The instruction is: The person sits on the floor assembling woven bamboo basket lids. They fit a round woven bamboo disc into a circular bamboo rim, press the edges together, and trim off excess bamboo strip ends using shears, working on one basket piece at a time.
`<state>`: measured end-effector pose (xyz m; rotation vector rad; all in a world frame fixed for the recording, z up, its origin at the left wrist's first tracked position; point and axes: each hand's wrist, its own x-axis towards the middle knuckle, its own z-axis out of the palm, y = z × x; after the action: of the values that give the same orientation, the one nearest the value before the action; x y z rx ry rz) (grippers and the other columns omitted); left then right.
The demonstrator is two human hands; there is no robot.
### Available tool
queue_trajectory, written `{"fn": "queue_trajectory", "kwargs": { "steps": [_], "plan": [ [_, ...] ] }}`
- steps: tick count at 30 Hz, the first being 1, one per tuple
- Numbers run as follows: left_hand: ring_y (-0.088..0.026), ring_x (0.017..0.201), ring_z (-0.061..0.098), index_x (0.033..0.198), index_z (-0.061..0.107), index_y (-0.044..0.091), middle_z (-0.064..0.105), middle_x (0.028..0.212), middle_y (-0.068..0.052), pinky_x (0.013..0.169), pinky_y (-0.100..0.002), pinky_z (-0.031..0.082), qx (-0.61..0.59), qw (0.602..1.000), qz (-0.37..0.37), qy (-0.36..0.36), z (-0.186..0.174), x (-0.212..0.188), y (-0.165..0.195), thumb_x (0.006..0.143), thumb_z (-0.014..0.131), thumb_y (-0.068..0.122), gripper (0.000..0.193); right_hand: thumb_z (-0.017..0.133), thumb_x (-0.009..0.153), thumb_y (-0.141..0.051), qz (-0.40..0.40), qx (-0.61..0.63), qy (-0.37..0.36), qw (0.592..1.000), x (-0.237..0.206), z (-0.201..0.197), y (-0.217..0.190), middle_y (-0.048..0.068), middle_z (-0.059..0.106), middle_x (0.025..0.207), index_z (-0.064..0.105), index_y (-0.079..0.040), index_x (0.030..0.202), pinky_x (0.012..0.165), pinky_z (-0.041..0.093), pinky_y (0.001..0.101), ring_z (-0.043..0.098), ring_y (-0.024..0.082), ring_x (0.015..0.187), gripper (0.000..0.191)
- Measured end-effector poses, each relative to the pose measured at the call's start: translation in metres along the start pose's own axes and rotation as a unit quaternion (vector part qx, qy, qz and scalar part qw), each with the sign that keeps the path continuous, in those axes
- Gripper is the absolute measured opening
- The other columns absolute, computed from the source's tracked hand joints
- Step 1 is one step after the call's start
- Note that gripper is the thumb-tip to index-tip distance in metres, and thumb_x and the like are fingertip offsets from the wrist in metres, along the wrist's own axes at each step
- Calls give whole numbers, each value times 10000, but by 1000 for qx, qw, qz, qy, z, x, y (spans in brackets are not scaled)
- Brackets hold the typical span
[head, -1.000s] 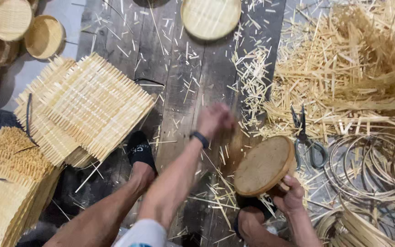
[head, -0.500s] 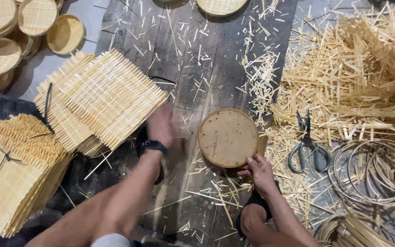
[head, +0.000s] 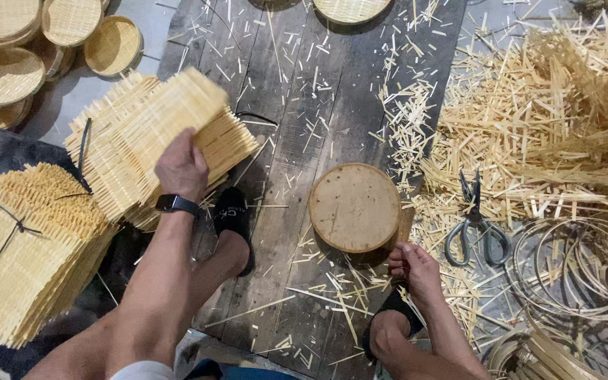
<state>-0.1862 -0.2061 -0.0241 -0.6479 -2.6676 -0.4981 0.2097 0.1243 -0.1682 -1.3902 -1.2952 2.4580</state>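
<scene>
My left hand, with a black watch on its wrist, grips the near edge of a square woven bamboo mat and lifts it off a stack of the same mats. My right hand rests low at the near edge of a round wooden disc that lies flat on the dark plank floor; its fingers are curled, touching or nearly touching the disc's rim. My two feet in black socks sit on the planks, one beside each hand.
A tied bundle of woven mats lies at the left. Round woven trays are stacked at top left. Bamboo offcuts pile up on the right, with scissors and thin bamboo hoops beside them.
My left hand swung from the middle over to the mat stack and took hold of the top mat. My right hand set the wooden disc down flat on the planks.
</scene>
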Motion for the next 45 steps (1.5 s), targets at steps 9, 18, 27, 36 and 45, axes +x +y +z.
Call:
{"fn": "queue_trajectory", "kwargs": {
  "steps": [9,18,27,36,45],
  "plan": [
    [-215,705,661,983,769,133,718,785,-66,655,-374,537,115,970,51,207,-79,45,-1,1074,709,14,161,574,1029,-259,-2,14,8,1000,1,-3,1,119,697,894,654,36,1153,623,551,309,655,186,709,330],
    [-144,734,652,859,687,-3,698,832,-68,684,-303,569,-95,867,-260,415,-122,45,-125,857,736,-39,61,581,1028,-270,15,24,11,1000,0,-15,19,112,686,883,655,20,1138,637,564,307,662,187,721,319],
    [-181,924,628,1143,622,-29,667,1043,-118,850,-314,555,-199,937,-142,251,-104,-3,-56,1057,731,9,144,586,1029,-278,-2,22,12,1000,2,-10,8,110,683,909,656,23,1152,630,536,308,639,185,730,333],
    [-323,848,676,973,674,24,685,913,-160,761,-414,586,-247,773,-23,-585,-1,-114,214,1139,502,288,356,471,993,-445,-66,172,-104,977,4,20,-72,104,736,1028,643,15,1177,867,557,371,703,205,925,525],
    [-368,787,698,1067,733,-58,701,840,-212,767,-497,561,-286,802,-311,-422,74,-148,183,1142,415,247,446,774,863,-64,-75,-101,43,991,29,33,-58,29,736,872,683,-21,1041,626,522,234,650,82,701,204]
  ]
}}
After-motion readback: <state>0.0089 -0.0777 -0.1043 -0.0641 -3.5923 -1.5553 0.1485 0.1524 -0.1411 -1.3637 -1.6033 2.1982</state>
